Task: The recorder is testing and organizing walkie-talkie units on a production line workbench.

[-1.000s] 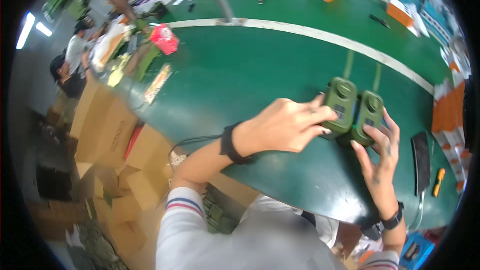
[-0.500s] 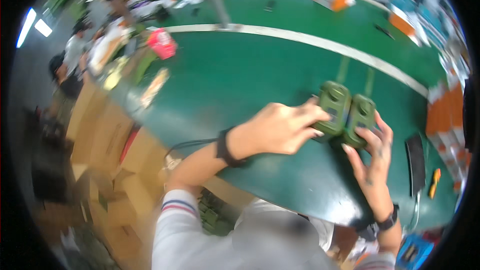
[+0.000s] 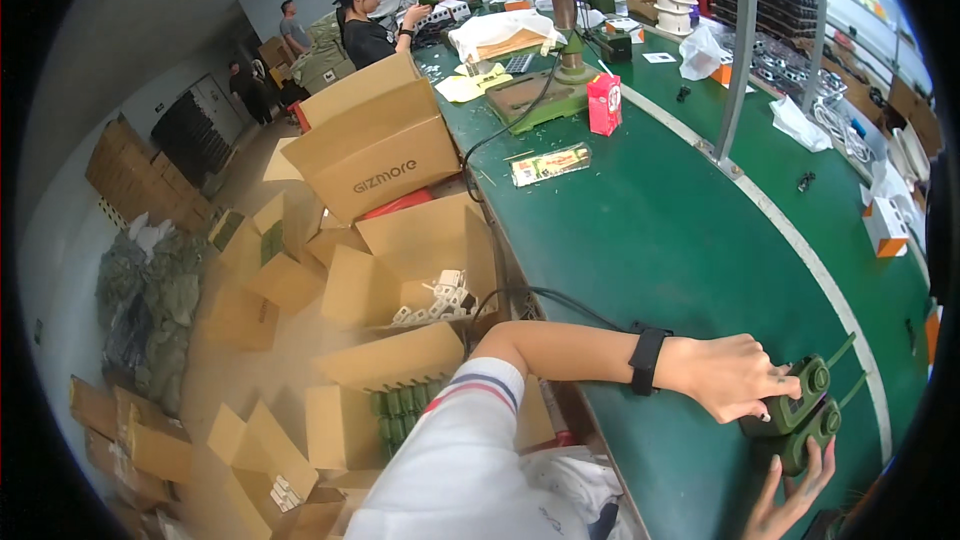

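Observation:
Two olive-green walkie-talkie-shaped devices lie side by side on the green table at the lower right, each with a thin antenna-like stem and a round front part. My left hand [image 3: 722, 376], a black band on its wrist, is closed on the farther green walkie-talkie [image 3: 814, 378], its fingertips on the front face. The nearer green walkie-talkie [image 3: 824, 422] has my right hand [image 3: 797, 492] at its lower end, thumb and fingers curved against the body. The picture's dark rim cuts off the right wrist.
Open cardboard boxes [image 3: 385, 150] stand along the table's left edge, one holding several green devices [image 3: 400, 414]. A green machine stand [image 3: 545, 100], a pink carton [image 3: 604, 104] and a metal post [image 3: 738, 50] rise from the table. A black cable [image 3: 560, 292] runs over its edge. Co-workers [image 3: 368, 35] are at the far end.
My view has swung left, so the hands and devices now appear farther right and lower. Boxes and co-workers show more fully. Both hands stay on the two devices.

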`<state>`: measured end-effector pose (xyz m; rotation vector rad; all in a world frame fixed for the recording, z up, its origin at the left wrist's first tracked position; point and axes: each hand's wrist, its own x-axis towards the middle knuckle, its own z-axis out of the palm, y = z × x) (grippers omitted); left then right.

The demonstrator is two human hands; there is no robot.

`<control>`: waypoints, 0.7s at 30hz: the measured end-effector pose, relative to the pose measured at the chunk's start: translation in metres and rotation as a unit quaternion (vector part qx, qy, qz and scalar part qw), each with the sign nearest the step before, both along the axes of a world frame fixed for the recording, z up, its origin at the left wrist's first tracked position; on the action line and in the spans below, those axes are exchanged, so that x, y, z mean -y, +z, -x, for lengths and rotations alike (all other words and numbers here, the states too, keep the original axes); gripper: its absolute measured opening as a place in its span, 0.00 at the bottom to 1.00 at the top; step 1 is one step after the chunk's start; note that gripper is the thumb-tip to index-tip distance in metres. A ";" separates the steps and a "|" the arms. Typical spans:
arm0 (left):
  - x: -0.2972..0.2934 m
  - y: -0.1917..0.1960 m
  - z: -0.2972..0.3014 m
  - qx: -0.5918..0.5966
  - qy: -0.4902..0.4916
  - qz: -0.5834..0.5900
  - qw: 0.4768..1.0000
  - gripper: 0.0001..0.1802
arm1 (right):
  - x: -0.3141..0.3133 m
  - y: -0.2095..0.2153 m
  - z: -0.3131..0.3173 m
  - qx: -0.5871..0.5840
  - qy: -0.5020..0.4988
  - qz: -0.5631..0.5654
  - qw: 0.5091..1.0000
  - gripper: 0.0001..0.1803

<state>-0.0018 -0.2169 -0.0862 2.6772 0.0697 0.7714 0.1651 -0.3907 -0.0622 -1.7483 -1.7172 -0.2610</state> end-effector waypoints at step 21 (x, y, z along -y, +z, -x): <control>0.006 -0.004 -0.003 0.010 0.009 -0.035 0.999 0.22 | 0.003 -0.009 -0.004 0.004 0.022 -0.042 0.999 0.32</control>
